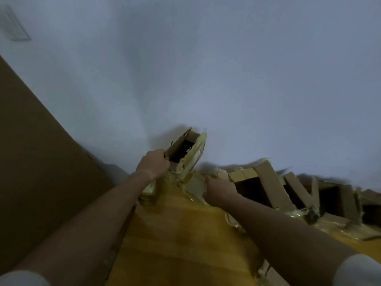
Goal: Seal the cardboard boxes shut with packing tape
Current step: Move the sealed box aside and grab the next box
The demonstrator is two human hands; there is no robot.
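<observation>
A small open cardboard box (185,148), wrapped in yellowish tape, is tilted up against the white wall. My left hand (153,163) grips its near left edge. My right hand (219,191) is curled round a crumpled piece of tape and cardboard (195,184) just right of that box. What the fingers pinch is blurred. No tape roll shows.
Several open cardboard boxes (266,188) with loose flaps and tape scraps line the wall on the right. A wooden table top (177,234) lies under my arms. A large brown cardboard sheet (41,162) leans at the left. More scraps (268,271) sit at the near edge.
</observation>
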